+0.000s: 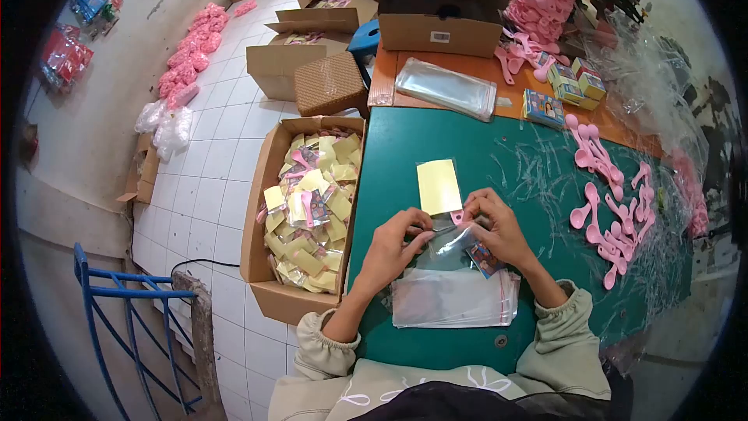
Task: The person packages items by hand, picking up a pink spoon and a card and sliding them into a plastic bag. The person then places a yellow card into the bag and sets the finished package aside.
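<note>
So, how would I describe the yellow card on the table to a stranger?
Find the green table in front of the person. Just beyond the left hand and right hand, both holding a clear bag, lies a flat yellow card. It is the only yellow piece there; the others fill the cardboard box on the floor.

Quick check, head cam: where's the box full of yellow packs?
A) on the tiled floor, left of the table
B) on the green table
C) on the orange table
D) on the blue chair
A: the box of yellow packs stands on the floor tiles against the green table edge. The left hand and right hand pinch a clear bag.
</note>
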A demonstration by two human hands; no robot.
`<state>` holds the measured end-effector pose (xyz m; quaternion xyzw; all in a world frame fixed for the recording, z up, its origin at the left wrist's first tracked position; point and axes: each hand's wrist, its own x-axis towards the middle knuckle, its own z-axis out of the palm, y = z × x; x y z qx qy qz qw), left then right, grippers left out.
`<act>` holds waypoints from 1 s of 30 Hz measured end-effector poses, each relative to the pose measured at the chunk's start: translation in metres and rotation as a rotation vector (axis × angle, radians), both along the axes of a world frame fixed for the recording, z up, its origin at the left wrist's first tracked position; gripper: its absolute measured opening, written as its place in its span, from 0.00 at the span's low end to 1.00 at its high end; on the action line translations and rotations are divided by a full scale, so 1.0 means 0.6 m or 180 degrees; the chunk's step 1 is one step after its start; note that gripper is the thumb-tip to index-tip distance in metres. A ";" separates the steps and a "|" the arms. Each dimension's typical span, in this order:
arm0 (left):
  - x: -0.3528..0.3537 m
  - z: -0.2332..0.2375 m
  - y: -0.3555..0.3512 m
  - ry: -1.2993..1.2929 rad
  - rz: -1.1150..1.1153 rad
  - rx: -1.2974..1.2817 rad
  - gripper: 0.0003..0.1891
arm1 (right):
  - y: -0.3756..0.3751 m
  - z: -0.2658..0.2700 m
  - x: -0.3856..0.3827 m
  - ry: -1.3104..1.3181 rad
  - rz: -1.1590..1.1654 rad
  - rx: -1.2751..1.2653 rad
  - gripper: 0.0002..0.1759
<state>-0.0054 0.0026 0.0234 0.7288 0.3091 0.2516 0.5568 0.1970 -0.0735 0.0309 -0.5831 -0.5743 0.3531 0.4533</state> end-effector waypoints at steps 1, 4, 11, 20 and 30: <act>0.001 -0.002 0.001 -0.0030 0.0105 -0.0002 0.08 | 0.000 -0.012 0.002 0.0190 0.0003 0.0008 0.06; 0.006 -0.010 -0.001 -0.0073 0.0261 -0.0066 0.07 | -0.002 -0.024 0.008 0.0938 -0.0063 -0.0413 0.05; 0.006 -0.017 -0.003 0.0190 0.0508 -0.0090 0.07 | 0.003 -0.015 -0.002 0.1140 -0.0452 -0.0764 0.06; 0.010 -0.019 -0.005 0.0255 0.0584 -0.0480 0.08 | 0.010 -0.023 -0.008 0.1079 -0.0782 -0.0602 0.07; 0.012 -0.016 -0.012 -0.0041 0.0593 -0.0872 0.09 | 0.007 -0.022 -0.020 0.0724 -0.0719 -0.0458 0.09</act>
